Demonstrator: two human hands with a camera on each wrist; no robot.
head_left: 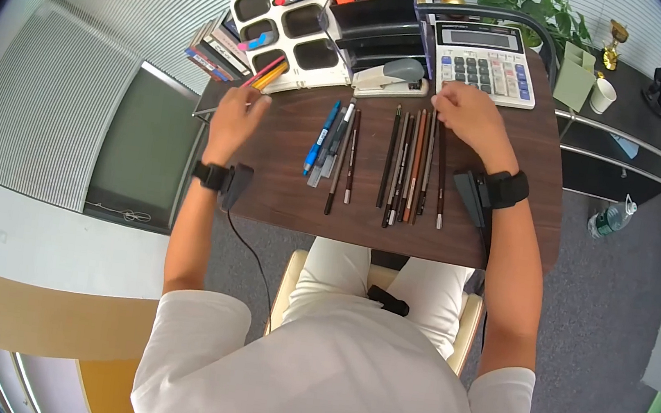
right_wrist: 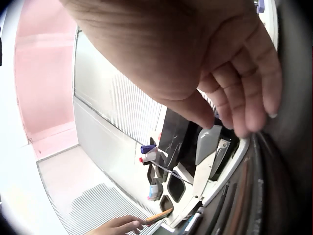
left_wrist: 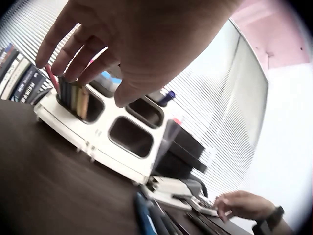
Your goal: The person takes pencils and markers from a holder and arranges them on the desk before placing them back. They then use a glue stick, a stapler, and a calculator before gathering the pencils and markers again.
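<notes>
In the head view, the left hand (head_left: 238,117) is at the white organizer's (head_left: 299,6) lower left compartment, beside yellow and red pencils (head_left: 270,77). The left wrist view shows its fingers (left_wrist: 73,54) loosely bent above the pencils (left_wrist: 78,100), thumb apart; whether they touch is unclear. The right hand (head_left: 473,121) hovers near the upper end of a row of dark and brown pencils (head_left: 415,167), just below the calculator (head_left: 486,65). Its fingers (right_wrist: 239,93) hang relaxed with nothing between them and the thumb in the right wrist view. Blue and grey pens (head_left: 326,144) lie left of the row.
A stapler (head_left: 392,78) stands between organizer and calculator, with a black tray (head_left: 377,26) behind. Books (head_left: 222,49) stand at the left. On the right are a side shelf (head_left: 626,152) with a paper cup (head_left: 602,95), and a bottle (head_left: 612,218) on the floor.
</notes>
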